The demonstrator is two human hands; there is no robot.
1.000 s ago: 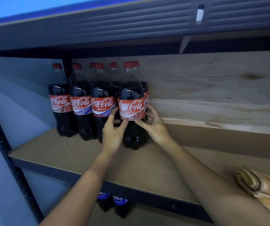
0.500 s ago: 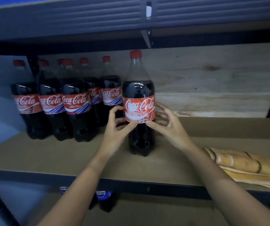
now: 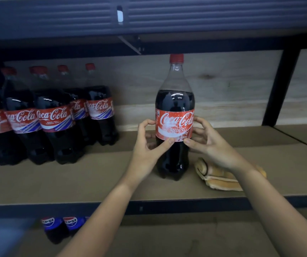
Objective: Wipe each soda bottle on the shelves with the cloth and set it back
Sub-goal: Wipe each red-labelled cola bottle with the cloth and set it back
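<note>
A Coca-Cola bottle (image 3: 175,101) with a red cap and worn red label stands upright on the brown shelf board (image 3: 93,179), apart from the row. My left hand (image 3: 147,145) grips its left side at the label, thumb across the front. My right hand (image 3: 208,143) holds the right side, fingers curled round the label. A folded yellow cloth (image 3: 215,179) lies on the shelf just right of the bottle, partly hidden under my right wrist. Several more Coca-Cola bottles (image 3: 56,123) stand in a group at the left.
Pepsi bottles (image 3: 63,225) show on the lower shelf at the bottom left. A dark metal upright (image 3: 278,89) stands at the right. The upper shelf's beam (image 3: 149,19) hangs close above the bottle cap. A wooden back panel (image 3: 223,86) closes the shelf.
Both hands have drawn the bottle out of the group and slid it to the right, next to the cloth. The view has shifted right with it.
</note>
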